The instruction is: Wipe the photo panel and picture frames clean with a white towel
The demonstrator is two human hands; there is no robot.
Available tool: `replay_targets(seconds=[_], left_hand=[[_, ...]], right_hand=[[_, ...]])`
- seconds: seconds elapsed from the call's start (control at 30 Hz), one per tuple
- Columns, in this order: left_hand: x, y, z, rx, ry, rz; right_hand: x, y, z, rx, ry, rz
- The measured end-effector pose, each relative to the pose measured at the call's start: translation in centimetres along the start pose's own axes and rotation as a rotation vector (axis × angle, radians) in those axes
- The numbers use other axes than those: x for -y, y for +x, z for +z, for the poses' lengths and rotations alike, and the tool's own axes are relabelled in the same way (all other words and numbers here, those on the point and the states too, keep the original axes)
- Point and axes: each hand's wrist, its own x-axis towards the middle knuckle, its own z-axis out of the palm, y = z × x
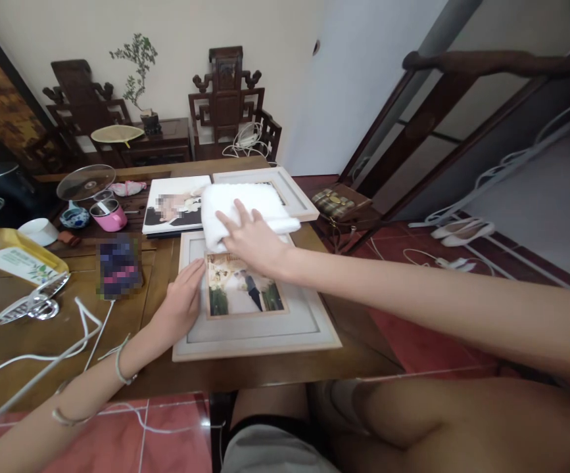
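A folded white towel [239,205] lies over the upper part of a pale-framed picture [265,338]. My right hand [254,240] rests on the towel with its fingers spread. Through the glass a printed photo of a figure in an outdoor scene shows, its upper part partly covered by my right hand. At the picture's left side, my left hand [186,295] lies with its fingers stretched along the frame. Behind the towel, a second pale frame [294,187] is partly covered. Beside it lies a photo album [176,197] with a white cover.
Toward the left stand a pink mug [110,218], a small blue-and-white pot [74,215] and a bottle of yellow liquid [16,253]. A silver claw clip [33,305] and white cables [43,358] lie nearer. A brown quilted bag [338,202] sits beyond the table's right edge.
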Motion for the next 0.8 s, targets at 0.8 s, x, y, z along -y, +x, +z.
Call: replay_targets(seconds=[0.8], left_hand=[[-3.1,0.4,-1.4,0.158,-0.043,-0.186]], right_hand=[[6.8,-6.5,-5.1,0.520,0.426,-0.389]])
